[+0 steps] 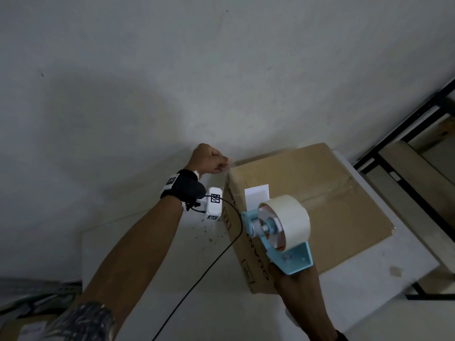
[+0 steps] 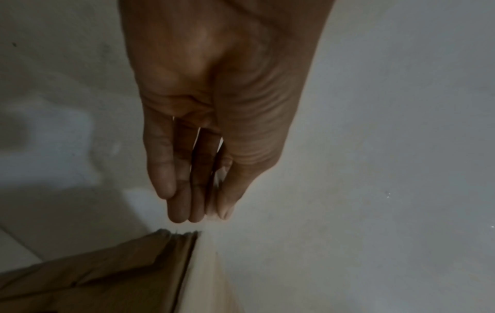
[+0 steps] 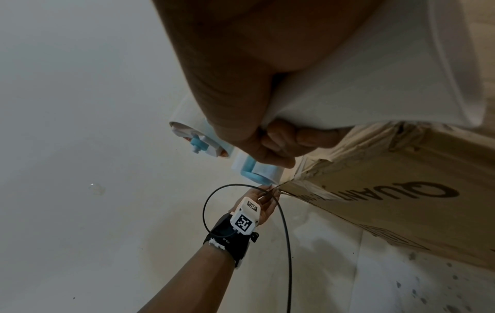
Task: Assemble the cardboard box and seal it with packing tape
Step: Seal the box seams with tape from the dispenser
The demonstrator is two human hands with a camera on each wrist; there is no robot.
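A closed brown cardboard box [image 1: 320, 205] [image 2: 107, 281] [image 3: 401, 201] stands on a white table [image 1: 147, 254], with a white label [image 1: 257, 198] on its top. My left hand [image 1: 211, 159] [image 2: 211, 211] [image 3: 263, 203] is at the box's far left top corner, thumb against fingertips, pinching the end of a clear tape strip [image 1: 231, 164]. My right hand [image 1: 293, 279] [image 3: 267, 137] grips the handle of a light-blue tape dispenser [image 1: 299, 259] [image 3: 257, 171], held above the box's near left edge. A pale tape roll [image 1: 288, 217] sits on it.
A black cable [image 1: 221, 254] runs from the left wrist camera [image 1: 213, 204] across the table beside the box. A black metal rack [image 1: 394, 148] with boards stands to the right. A grey wall lies behind. More cardboard [image 1: 19, 328] lies at the bottom left.
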